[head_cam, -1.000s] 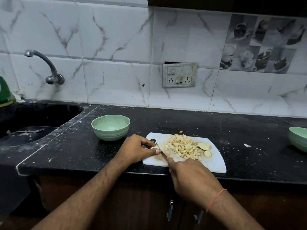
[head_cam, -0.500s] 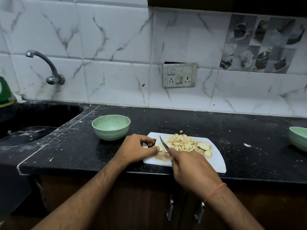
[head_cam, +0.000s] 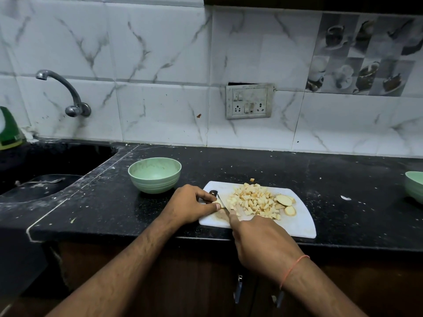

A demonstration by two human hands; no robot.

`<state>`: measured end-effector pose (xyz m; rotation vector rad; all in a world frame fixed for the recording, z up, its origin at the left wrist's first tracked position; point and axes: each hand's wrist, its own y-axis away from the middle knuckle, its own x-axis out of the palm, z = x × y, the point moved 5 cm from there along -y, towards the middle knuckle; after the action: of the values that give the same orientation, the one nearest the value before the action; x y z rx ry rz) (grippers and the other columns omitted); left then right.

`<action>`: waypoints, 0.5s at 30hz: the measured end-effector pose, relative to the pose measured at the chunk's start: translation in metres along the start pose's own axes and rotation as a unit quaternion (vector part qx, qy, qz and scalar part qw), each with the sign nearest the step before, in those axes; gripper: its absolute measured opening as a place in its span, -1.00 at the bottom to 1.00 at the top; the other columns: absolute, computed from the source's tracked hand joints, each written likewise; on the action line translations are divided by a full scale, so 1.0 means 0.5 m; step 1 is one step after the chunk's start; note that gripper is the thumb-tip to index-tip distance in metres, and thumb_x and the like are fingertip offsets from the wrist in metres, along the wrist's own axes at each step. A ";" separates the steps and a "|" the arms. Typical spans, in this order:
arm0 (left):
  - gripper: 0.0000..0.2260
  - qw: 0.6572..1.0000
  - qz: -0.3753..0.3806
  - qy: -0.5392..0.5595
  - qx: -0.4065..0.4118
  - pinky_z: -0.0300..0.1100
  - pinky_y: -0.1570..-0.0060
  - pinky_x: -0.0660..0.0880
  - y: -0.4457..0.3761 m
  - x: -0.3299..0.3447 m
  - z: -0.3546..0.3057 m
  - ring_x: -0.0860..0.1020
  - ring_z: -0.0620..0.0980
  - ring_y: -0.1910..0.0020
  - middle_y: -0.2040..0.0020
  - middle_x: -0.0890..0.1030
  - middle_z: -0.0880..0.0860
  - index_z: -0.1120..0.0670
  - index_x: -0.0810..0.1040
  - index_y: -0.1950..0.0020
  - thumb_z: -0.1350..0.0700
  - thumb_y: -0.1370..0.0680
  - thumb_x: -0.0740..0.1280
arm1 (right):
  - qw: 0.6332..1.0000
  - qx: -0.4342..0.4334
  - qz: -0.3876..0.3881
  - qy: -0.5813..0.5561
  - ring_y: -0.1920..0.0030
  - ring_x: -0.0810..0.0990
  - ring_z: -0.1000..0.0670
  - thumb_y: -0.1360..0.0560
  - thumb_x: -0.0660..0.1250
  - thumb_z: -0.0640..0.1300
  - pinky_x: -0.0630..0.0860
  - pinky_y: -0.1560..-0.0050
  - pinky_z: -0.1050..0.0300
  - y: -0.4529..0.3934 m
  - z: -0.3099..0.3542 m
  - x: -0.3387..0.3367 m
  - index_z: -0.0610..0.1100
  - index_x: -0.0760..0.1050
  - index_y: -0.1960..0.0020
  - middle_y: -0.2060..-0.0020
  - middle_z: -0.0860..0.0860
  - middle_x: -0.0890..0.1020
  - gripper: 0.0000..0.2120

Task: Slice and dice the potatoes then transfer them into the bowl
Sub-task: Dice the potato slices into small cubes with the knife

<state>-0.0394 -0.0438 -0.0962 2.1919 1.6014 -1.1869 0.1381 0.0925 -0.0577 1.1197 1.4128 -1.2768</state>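
Tabletop (head_cam: 229, 161): black stone, flecked with scraps. White cutting board (head_cam: 302, 225) sits at its front edge.

Change: half a second ago my knife (head_cam: 221, 201) was lifted and tilted; now the blade is back down on the board beside my left fingertips. I judge dicing continues, transfer not started.

Left hand (head_cam: 190, 204): curled, pinching a small potato piece (head_cam: 217, 205) at the board's left end. Right hand (head_cam: 258, 236): closed around the knife handle.

Diced potatoes (head_cam: 251, 201) heaped mid-board; a few uncut slices (head_cam: 286, 202) just right of the heap.

Green bowl (head_cam: 154, 175), left of the board: no cubes, only smears. Second bowl (head_cam: 414, 186) at the far right, contents hidden.
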 end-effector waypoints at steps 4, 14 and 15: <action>-0.75 0.999 -0.009 -0.016 0.026 -0.46 0.13 0.39 0.004 -0.002 -0.007 0.60 -0.41 0.07 0.05 0.72 -0.29 -0.20 0.79 -0.05 -0.22 -0.42 0.59 | 1.000 0.008 -0.020 -0.001 -0.06 0.58 -0.17 -0.68 0.10 -0.01 0.35 0.15 0.05 0.027 -0.029 -0.034 0.03 0.25 -0.58 -0.01 -0.11 0.61 -0.54; -0.73 0.998 -0.045 -0.010 0.042 -0.36 0.17 0.42 0.017 -0.015 -0.022 0.59 -0.30 0.12 0.06 0.71 -0.28 -0.19 0.77 -0.10 -0.23 -0.45 0.54 | 0.995 0.030 -0.062 -0.079 -0.01 0.59 -0.17 -0.66 0.10 -0.04 0.53 0.06 -0.04 0.002 -0.018 -0.044 0.02 0.42 -0.43 0.06 -0.09 0.65 -0.63; -0.76 0.998 -0.043 -0.012 0.039 -0.37 0.19 0.41 0.017 -0.015 -0.022 0.58 -0.30 0.14 0.08 0.70 -0.28 -0.21 0.77 -0.06 -0.23 -0.44 0.55 | 0.994 0.030 -0.059 -0.081 -0.02 0.59 -0.16 -0.66 0.10 -0.05 0.54 0.04 -0.04 -0.003 -0.014 -0.042 0.02 0.42 -0.42 0.04 -0.09 0.65 -0.64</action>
<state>-0.0275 -0.0464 -0.0863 2.1650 1.6832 -1.3170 0.1400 0.0982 -0.0364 0.9584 1.3432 -1.4687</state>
